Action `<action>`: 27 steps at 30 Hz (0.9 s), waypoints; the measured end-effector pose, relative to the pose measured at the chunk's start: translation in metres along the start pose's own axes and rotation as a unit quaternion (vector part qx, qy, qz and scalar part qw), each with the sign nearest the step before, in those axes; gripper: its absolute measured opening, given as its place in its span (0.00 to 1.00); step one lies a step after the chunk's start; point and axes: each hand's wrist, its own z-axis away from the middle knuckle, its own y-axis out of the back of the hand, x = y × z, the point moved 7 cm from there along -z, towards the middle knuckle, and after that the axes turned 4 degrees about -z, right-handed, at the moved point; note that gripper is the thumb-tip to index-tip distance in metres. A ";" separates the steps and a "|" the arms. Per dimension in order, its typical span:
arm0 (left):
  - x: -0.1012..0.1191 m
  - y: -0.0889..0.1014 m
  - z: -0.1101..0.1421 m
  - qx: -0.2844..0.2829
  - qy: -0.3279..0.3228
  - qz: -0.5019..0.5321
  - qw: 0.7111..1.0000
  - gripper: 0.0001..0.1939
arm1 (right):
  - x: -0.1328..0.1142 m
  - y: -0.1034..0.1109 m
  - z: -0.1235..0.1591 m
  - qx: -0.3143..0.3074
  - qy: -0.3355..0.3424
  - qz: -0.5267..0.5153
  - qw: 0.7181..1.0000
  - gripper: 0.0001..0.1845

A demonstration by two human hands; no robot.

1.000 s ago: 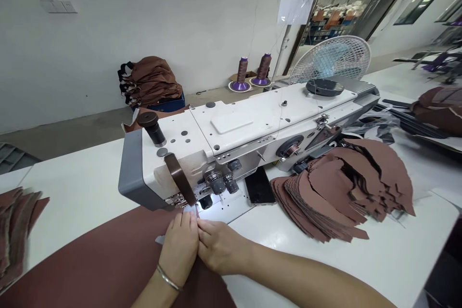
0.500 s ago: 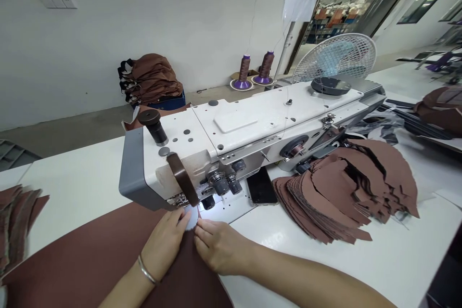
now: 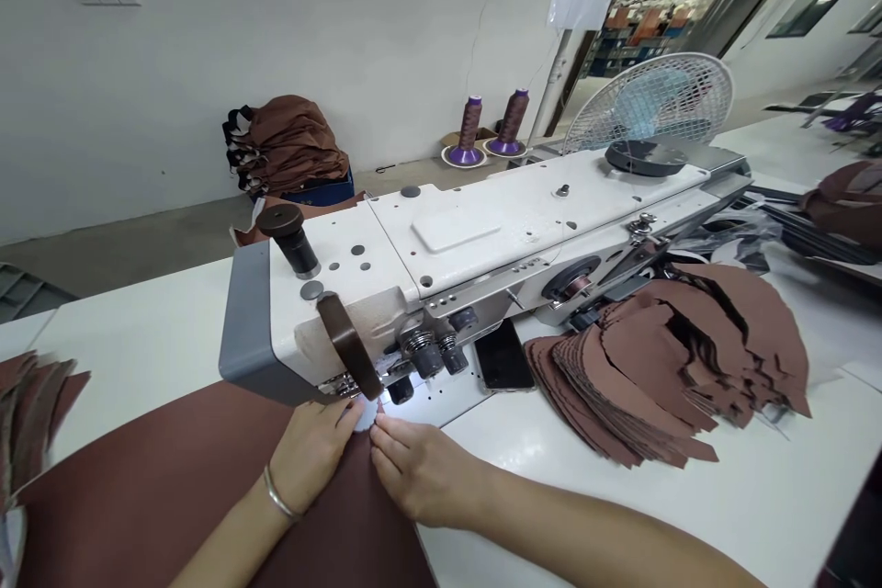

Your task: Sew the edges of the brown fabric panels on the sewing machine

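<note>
A large brown fabric panel (image 3: 158,469) spreads over the table, its far end under the head of a white sewing machine (image 3: 455,220). On it lies a small white piece with a rounded edge (image 3: 366,417), lit by the machine's lamp. My left hand (image 3: 313,450), with a silver bangle on the wrist, presses the panel beside the white piece, its thumb over that piece. From the other side my right hand (image 3: 424,469) pinches the panel's edge, fingers closed. The needle area is hidden behind the machine's dark brown lever (image 3: 349,344).
A black phone (image 3: 504,356) and stacked brown cut pieces (image 3: 648,367) lie to the right. More cut pieces (image 3: 38,413) sit at the left edge. Behind the machine stand two brown thread cones (image 3: 469,130), a fan (image 3: 651,106) and a brown pile (image 3: 293,147).
The panel and white piece have slid slightly farther under the machine head, with both hands staying on them. The panel's left end has shifted right. The camera view has turned a little.
</note>
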 end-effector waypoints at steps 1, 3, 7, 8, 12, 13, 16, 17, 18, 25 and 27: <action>0.000 0.001 -0.001 0.000 -0.003 -0.003 1.000 0.20 | 0.000 0.001 0.000 0.002 0.001 -0.001 1.000 0.11; -0.001 0.000 -0.002 0.000 -0.008 -0.005 1.000 0.20 | 0.002 0.001 0.000 0.001 0.000 -0.003 1.000 0.11; -0.001 -0.002 -0.003 -0.001 -0.015 0.014 1.000 0.20 | 0.003 0.002 -0.001 0.002 -0.001 -0.002 1.000 0.12; 0.000 -0.002 -0.003 0.002 -0.017 0.016 1.000 0.20 | 0.003 0.002 -0.001 0.005 -0.001 -0.002 1.000 0.11; 0.002 0.000 -0.006 0.007 -0.020 0.016 1.000 0.19 | 0.003 -0.001 0.001 0.013 -0.002 0.006 1.000 0.12; 0.001 -0.001 -0.007 -0.001 -0.017 0.019 1.000 0.19 | 0.003 -0.002 0.001 0.013 -0.001 0.010 1.000 0.12; 0.000 -0.004 -0.009 -0.031 -0.005 0.030 0.999 0.19 | 0.001 -0.004 0.001 0.013 0.004 0.027 1.000 0.13; 0.000 -0.004 -0.009 -0.032 -0.002 0.030 0.999 0.18 | 0.000 -0.003 0.001 0.015 0.002 0.032 0.999 0.14; 0.000 -0.004 -0.010 -0.032 -0.001 0.027 0.999 0.18 | 0.000 -0.003 0.001 0.017 0.000 0.036 0.999 0.14; 0.008 0.000 -0.012 0.003 0.010 -0.009 1.000 0.18 | -0.001 -0.002 0.000 0.027 -0.010 0.042 0.999 0.15; 0.010 -0.005 -0.012 -0.029 0.029 -0.010 0.999 0.17 | -0.003 -0.005 0.000 0.018 -0.007 0.043 0.999 0.15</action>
